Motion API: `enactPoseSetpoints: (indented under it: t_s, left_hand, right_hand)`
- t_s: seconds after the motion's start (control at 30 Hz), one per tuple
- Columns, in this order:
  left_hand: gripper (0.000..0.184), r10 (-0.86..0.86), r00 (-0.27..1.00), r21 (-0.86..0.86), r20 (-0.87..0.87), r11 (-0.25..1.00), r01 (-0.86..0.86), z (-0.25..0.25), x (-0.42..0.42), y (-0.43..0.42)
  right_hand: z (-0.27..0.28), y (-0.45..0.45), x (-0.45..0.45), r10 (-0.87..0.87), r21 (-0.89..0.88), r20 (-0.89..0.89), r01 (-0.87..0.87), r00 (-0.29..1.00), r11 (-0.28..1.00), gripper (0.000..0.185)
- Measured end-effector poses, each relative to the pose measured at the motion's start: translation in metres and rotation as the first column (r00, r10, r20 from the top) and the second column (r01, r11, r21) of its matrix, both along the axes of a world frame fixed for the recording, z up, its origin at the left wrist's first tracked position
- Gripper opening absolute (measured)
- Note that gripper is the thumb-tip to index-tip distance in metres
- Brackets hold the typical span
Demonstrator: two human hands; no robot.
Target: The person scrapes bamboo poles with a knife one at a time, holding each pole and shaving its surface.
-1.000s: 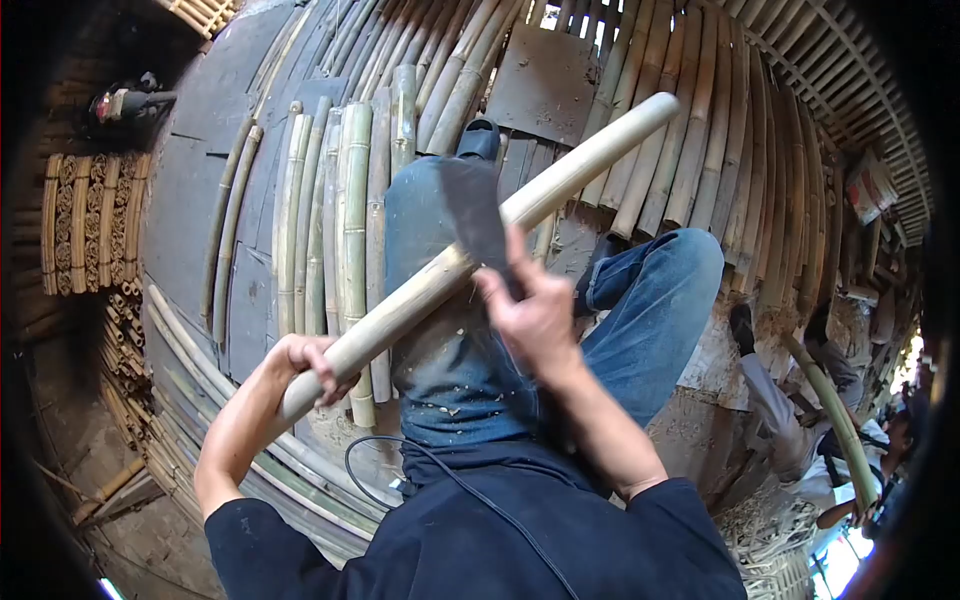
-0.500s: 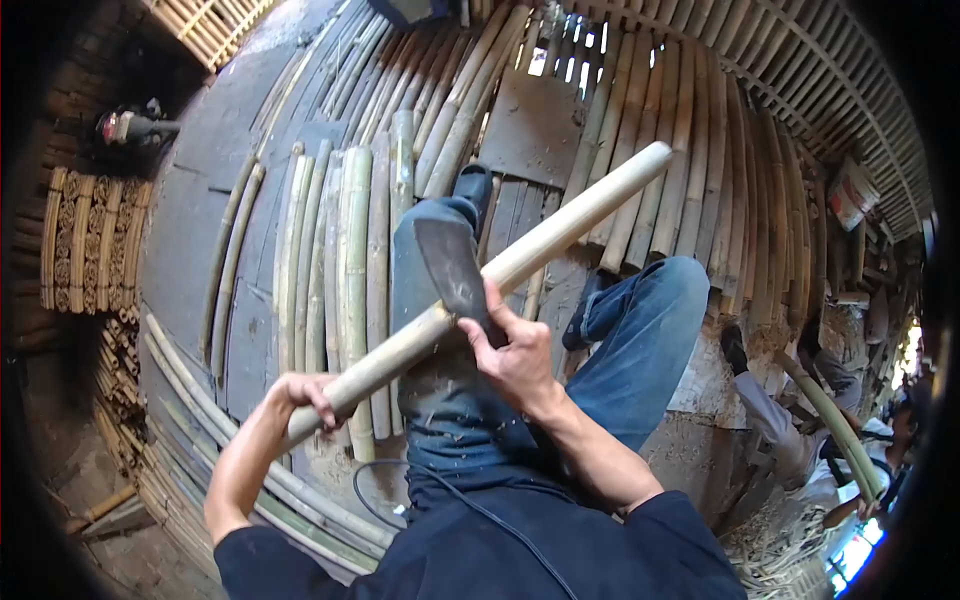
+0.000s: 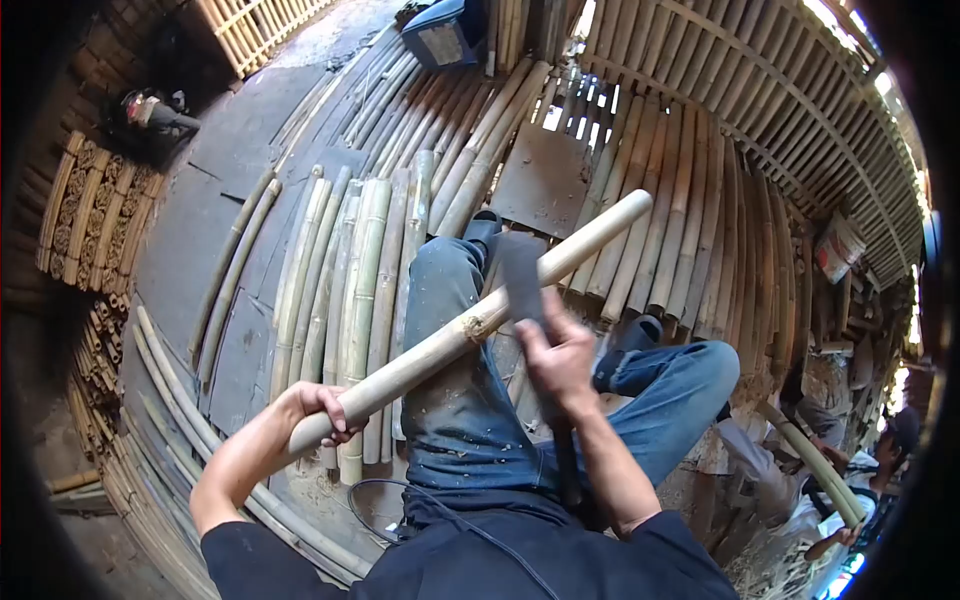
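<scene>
My left hand (image 3: 320,408) is wrapped round the near end of a peeled bamboo pole (image 3: 415,370). The pole slants up to the right across my thigh, with a knot at mid-length. My right hand (image 3: 560,355) is closed on a machete (image 3: 522,275), its wide dark blade crossing the pole beyond the knot. Whether the edge touches the pole I cannot tell, as the blade is blurred. A dark handle runs back under my right forearm. Small shavings lie on my jeans (image 3: 455,410).
Bamboo poles (image 3: 365,270) lie left of my leg, with more poles (image 3: 670,210) ahead. Bundled sticks (image 3: 98,210) are stacked at far left. A blue container (image 3: 440,38) stands at the back, a bucket (image 3: 840,245) at right. Another person (image 3: 800,490) holds a bamboo pole (image 3: 815,465) at lower right.
The machete has moved along the pole, from right by the knot toward the far end, and its handle now shows behind my hand. My left hand keeps its hold. The view has tilted up.
</scene>
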State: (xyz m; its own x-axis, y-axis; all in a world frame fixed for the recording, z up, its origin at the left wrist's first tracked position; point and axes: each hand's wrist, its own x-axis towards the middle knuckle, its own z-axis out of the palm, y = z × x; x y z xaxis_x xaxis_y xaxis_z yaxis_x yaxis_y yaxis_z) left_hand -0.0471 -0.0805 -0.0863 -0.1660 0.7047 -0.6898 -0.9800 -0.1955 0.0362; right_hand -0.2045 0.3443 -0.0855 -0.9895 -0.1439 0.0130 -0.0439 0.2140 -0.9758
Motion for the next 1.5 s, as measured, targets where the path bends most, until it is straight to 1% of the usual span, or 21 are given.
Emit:
enactPoseSetpoints:
  t_s: [0.1,0.13,0.17,0.23,0.27,0.43,0.47,0.53,0.57,0.6,0.7,0.73,0.77,0.9,0.97,1.03,1.17,1.2,1.23,1.3,1.5]
  left_hand:
    - [0.046,-0.073,0.996,0.063,0.057,0.996,0.069,-0.014,-0.014,0.002]
    - [0.046,-0.026,0.996,0.110,0.089,0.994,0.016,-0.011,-0.022,0.013]
    - [0.046,-0.038,0.995,0.109,0.087,0.994,0.028,-0.013,-0.025,0.008]
    - [0.048,-0.248,0.968,0.075,-0.046,0.965,0.251,-0.018,-0.019,-0.010]
    - [0.050,-0.150,0.988,0.066,0.037,0.987,0.148,0.001,-0.016,-0.003]
    - [0.048,-0.033,0.996,0.105,0.081,0.994,0.025,-0.006,-0.014,0.012]
    - [0.049,-0.009,0.994,0.088,0.108,0.996,-0.001,-0.004,-0.019,0.023]
    - [0.052,-0.019,0.994,0.189,0.104,0.982,-0.001,-0.021,-0.007,0.009]
    - [0.055,-0.093,0.995,-0.072,0.048,0.993,0.096,0.002,-0.008,0.007]
    - [0.056,-0.057,0.996,-0.031,0.067,0.998,0.059,0.017,-0.014,0.011]
    - [0.054,0.001,0.996,0.142,0.092,0.990,-0.014,-0.006,0.000,0.010]
    - [0.051,0.021,0.993,0.144,0.116,0.989,-0.038,-0.011,-0.002,0.017]
    - [0.048,0.034,0.990,0.145,0.140,0.988,-0.055,-0.014,-0.007,0.031]
    - [0.042,-0.050,0.998,0.120,0.035,0.992,0.045,0.002,-0.013,0.028]
    - [0.044,-0.035,0.996,0.127,0.077,0.992,0.025,-0.001,0.001,0.018]
    - [0.045,-0.045,0.996,0.138,0.076,0.990,0.035,-0.006,-0.001,0.022]
    - [0.050,0.026,0.989,0.086,0.146,0.996,-0.039,0.011,-0.022,0.046]
    - [0.054,-0.042,0.994,0.091,0.097,0.995,0.033,0.001,-0.018,0.038]
    - [0.058,-0.109,0.993,0.090,0.045,0.990,0.104,-0.010,-0.013,0.027]
    - [0.055,-0.165,0.986,0.068,0.024,0.984,0.163,-0.004,-0.015,0.017]
    - [0.048,-0.227,0.969,-0.117,-0.093,0.969,0.216,0.004,-0.014,0.011]
  right_hand:
    - [0.009,0.012,-0.030,-0.204,-0.036,0.053,0.206,0.978,0.978,0.055]
    - [0.015,0.005,-0.021,-0.080,0.115,0.139,0.064,0.987,0.991,0.056]
    - [0.011,-0.016,0.002,0.048,0.084,-0.033,-0.045,0.998,0.995,0.058]
    - [0.004,-0.021,0.026,0.123,0.218,-0.067,-0.106,0.990,0.970,0.057]
    - [0.002,-0.014,0.027,0.159,0.118,-0.050,-0.152,0.986,0.981,0.059]
    - [0.020,0.024,-0.037,-0.211,-0.027,0.178,0.219,0.961,0.975,0.054]
    - [-0.004,0.018,-0.029,-0.018,0.116,-0.101,0.029,0.995,0.993,0.054]
    - [0.009,-0.010,0.018,0.107,0.158,-0.009,-0.104,0.994,0.982,0.056]
    - [0.014,-0.013,0.021,0.134,0.127,0.054,-0.140,0.990,0.982,0.057]
    - [0.009,-0.006,0.015,0.116,0.022,-0.075,-0.115,0.990,0.993,0.057]
    - [0.028,0.037,-0.045,-0.097,-0.003,0.139,0.099,0.985,0.995,0.044]
    - [0.035,0.024,-0.045,-0.169,-0.166,0.247,0.214,0.954,0.963,0.037]
    - [0.021,0.020,-0.034,-0.015,0.122,0.116,0.001,0.993,0.993,0.040]
    - [0.025,-0.026,0.040,0.365,-0.087,0.139,-0.356,0.921,0.930,0.050]
    - [0.015,0.005,-0.011,0.079,0.163,-0.065,-0.068,0.995,0.984,0.043]
    - [0.015,0.034,-0.054,-0.090,0.136,0.196,0.064,0.976,0.989,0.048]
    - [0.024,-0.026,0.026,0.310,0.165,-0.007,-0.305,0.951,0.938,0.050]
    - [0.011,-0.045,0.059,0.417,-0.096,-0.014,-0.416,0.909,0.904,0.052]
    - [0.028,-0.048,0.070,0.519,-0.036,0.151,-0.520,0.841,0.853,0.054]
    - [0.010,-0.046,0.062,0.328,-0.130,-0.047,-0.331,0.943,0.935,0.058]
    - [0.035,0.021,-0.039,-0.051,0.146,0.136,0.031,0.989,0.989,0.053]
